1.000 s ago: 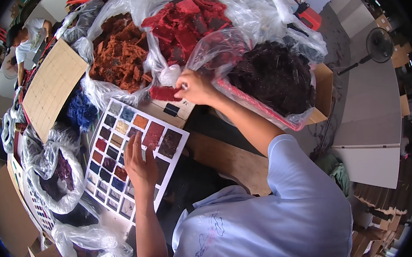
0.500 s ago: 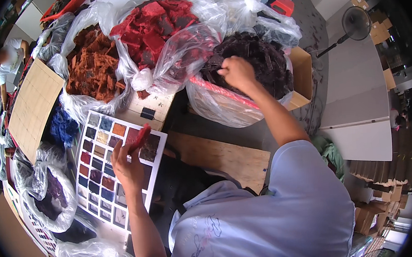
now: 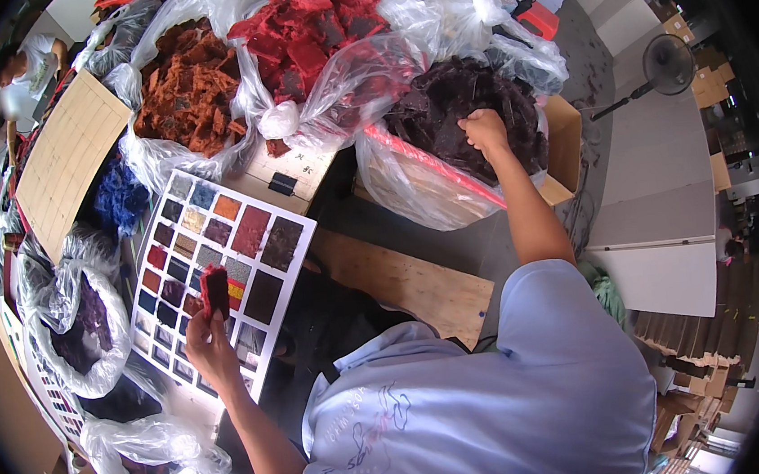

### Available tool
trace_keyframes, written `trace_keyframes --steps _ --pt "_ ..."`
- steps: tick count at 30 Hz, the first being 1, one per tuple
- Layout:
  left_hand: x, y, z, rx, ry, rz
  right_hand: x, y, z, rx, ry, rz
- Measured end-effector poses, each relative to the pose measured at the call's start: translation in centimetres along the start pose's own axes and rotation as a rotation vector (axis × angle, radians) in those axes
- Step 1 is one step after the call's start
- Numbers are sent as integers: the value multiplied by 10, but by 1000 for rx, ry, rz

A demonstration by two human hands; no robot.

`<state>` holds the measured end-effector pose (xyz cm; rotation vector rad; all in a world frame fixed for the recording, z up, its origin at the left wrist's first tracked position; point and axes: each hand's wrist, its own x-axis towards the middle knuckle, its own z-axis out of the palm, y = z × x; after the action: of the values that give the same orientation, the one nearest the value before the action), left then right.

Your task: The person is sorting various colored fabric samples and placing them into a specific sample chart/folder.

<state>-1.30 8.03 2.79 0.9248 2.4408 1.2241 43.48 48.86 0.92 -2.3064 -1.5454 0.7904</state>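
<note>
My left hand (image 3: 211, 346) pinches a small red-and-dark piece of plush material (image 3: 215, 292), upright over the lower middle of a white board (image 3: 296, 262) with rows of coloured swatches. My right hand (image 3: 486, 130) is closed above dark purple-black plush scraps (image 3: 444, 96). Its fingertips touch or nearly touch the heap; what they grip, if anything, is hidden. These scraps fill a clear plastic bag (image 3: 402, 185) inside a cardboard box (image 3: 564, 153). Farther off, open bags hold red scraps (image 3: 308, 36) and rust-orange scraps (image 3: 186, 91).
Left of the board stand a tan gridded panel (image 3: 70, 160), blue fibre (image 3: 119, 201) and a bag of purple scraps (image 3: 90, 330). A wooden plank (image 3: 410, 279) lies below the box. A fan (image 3: 667, 63) stands at the right. Another person (image 3: 27, 78) is at the far left.
My left hand has moved down and left across the board, and the red piece now stands upright. My right hand has shifted right and slightly nearer over the dark scraps.
</note>
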Motion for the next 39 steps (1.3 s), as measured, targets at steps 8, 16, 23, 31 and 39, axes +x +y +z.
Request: trace_keyframes --steps 8,16,23,31,39 --pt "-17 -2 -14 -164 3 -95 -44 -49 -14 577 -170 -226" --pt "-21 -1 -2 -407 -4 -111 -71 -65 34 519 -321 -346" --pt "-24 101 116 -499 -438 -6 -145 -42 86 58 -221 -710" --pt "-38 76 239 65 -565 21 -165 28 77 334 -380 -429" --pt "-59 92 266 -156 -680 -66 -156 68 80 388 -374 -422"
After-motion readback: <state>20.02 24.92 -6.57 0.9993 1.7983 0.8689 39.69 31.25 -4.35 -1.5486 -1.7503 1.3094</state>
